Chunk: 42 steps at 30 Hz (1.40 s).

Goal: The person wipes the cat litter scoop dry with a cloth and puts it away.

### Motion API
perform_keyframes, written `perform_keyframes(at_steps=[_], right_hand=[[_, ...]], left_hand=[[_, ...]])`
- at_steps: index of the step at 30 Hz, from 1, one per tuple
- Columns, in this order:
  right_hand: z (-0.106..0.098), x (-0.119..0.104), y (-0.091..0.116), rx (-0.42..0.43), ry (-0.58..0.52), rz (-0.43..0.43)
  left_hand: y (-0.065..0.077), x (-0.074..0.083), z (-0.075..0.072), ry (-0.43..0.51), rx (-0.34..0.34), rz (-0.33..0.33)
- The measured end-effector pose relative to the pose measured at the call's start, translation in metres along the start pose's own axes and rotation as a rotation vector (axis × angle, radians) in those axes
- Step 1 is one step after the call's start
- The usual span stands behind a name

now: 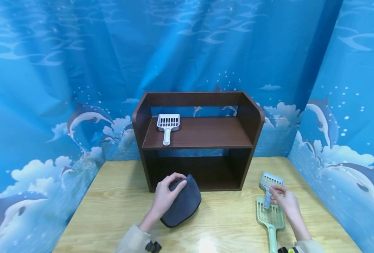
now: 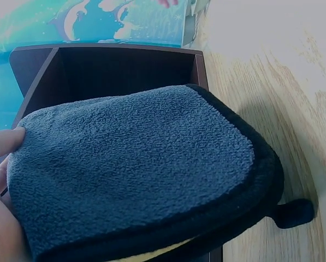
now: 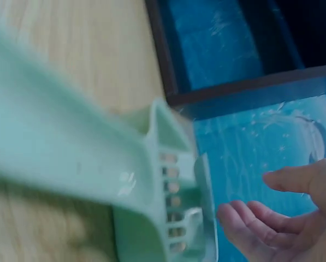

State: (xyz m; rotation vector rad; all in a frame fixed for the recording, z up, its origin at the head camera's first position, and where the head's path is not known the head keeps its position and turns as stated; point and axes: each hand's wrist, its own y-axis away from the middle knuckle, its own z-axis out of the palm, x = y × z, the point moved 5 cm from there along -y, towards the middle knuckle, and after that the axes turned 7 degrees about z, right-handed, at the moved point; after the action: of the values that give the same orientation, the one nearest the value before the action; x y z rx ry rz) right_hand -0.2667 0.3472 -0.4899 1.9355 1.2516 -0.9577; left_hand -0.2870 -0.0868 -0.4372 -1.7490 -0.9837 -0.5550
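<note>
Pinches a folded dark grey cloth [image 1: 185, 202] by its edge between thumb and fingers of the left hand [image 1: 165, 195], in front of the brown shelf [image 1: 209, 130]. Holds the right hand [image 1: 286, 203] with thumb and fingers parted, near 2 scoops on the tabletop [image 1: 224, 218]: a pale blue scoop [image 1: 267, 188] laid with its handle over a green scoop [image 1: 270, 225]. Bears 1 white scoop [image 1: 166, 130] on the shelf's upper board.
</note>
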Motion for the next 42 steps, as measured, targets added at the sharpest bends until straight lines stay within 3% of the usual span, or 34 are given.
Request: perform_keyframes(at_steps=[8,20,27,36,40,42], right_hand=[[-0.001,0.012,-0.014,0.012,0.249,0.037],[0.007,0.027,-0.025,-0.043,0.469,0.033],[0.012,0.027,-0.033,-0.058,0.422,0.037],[0.012,0.025,-0.047,-0.017,0.394,0.008],[0.008,0.025,-0.051,-0.037,0.368,0.016],[0.007,0.026,-0.051,-0.073,0.298,0.030]], left_hand=[[0.002,-0.002,-0.001,-0.006,0.000,0.013],[0.002,-0.001,-0.001,-0.010,-0.005,0.011],[0.001,-0.001,-0.002,-0.007,-0.007,0.014],[0.001,0.001,-0.001,-0.001,-0.018,0.010],[0.002,0.002,-0.002,-0.003,-0.012,0.012],[0.002,0.002,-0.002,-0.003,-0.010,0.015]])
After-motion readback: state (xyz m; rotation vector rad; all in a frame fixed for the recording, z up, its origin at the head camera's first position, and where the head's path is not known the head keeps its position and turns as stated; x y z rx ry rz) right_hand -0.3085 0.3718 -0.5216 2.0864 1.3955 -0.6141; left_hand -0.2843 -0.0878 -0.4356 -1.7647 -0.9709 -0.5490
